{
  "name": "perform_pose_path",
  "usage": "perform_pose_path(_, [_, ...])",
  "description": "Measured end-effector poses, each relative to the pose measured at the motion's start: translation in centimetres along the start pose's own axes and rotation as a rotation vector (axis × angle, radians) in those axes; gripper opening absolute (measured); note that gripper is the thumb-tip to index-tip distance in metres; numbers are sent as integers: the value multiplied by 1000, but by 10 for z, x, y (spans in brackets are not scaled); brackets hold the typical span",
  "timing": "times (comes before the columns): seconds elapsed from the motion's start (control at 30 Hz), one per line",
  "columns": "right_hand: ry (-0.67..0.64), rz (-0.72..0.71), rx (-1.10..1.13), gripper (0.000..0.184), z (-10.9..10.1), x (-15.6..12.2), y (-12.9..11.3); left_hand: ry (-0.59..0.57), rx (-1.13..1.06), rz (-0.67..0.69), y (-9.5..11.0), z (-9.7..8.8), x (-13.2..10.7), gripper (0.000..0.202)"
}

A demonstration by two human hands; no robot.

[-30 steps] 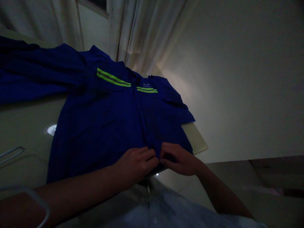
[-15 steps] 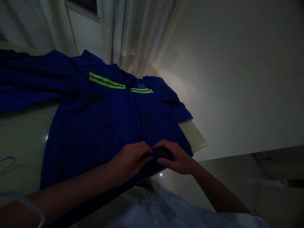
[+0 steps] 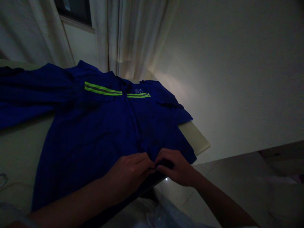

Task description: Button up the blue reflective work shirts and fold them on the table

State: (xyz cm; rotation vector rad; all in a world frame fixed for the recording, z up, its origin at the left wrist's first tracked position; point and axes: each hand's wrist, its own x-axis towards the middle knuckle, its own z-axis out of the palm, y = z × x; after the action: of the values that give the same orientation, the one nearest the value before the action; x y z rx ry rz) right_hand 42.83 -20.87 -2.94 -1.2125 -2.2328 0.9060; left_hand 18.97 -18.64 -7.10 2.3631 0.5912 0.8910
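Note:
A dark blue work jacket [image 3: 102, 126] with yellow-green and grey reflective strips lies spread on the table, front up, collar away from me. Its lower front edge is at the near table edge. My left hand [image 3: 133, 171] is closed on the jacket's hem by the front opening, fingertips pinching the cloth. Right beside it, my right hand [image 3: 175, 166] also pinches the front edge, thumb below and fingers curled over. The two sets of fingertips meet, and the exact bit of cloth or fastener between them is hidden in the dark.
The pale table [image 3: 194, 139] shows at the right corner and on the left. A piece of bent wire [image 3: 3, 179] lies at the left edge. Curtains [image 3: 133, 38] hang behind, beside a plain wall [image 3: 237, 79]. Tiled floor lies below right.
My hands have drawn together until the fingertips meet at the jacket's front edge. The view has tilted slightly, so the jacket's upper part sits lower in the picture.

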Motion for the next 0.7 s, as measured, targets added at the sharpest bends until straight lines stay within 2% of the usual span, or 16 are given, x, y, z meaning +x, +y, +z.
perform_pose_path(0.1, [-233,40,136,36,-9,4,5,-6,236,244,7,-4,0,16])
perform_pose_path(0.17, [-338,15,166,32,-12,7,9,4,362,368,11,-6,-1,14])
perform_pose_path(0.23, [-363,21,204,28,-14,9,15,13,412,421,14,-4,-4,13])
perform_pose_path(0.37, [-323,52,268,21,-13,13,22,-1,426,418,13,8,-11,10])
perform_pose_path(0.5, [-402,10,-6,7,-11,18,15,-6,446,342,11,24,-16,3])
perform_pose_path(0.6, [-508,-9,-216,3,-14,25,4,-25,486,301,16,31,-15,14])
perform_pose_path(0.7, [-610,-50,-301,4,-23,37,-9,23,437,334,21,29,-13,22])
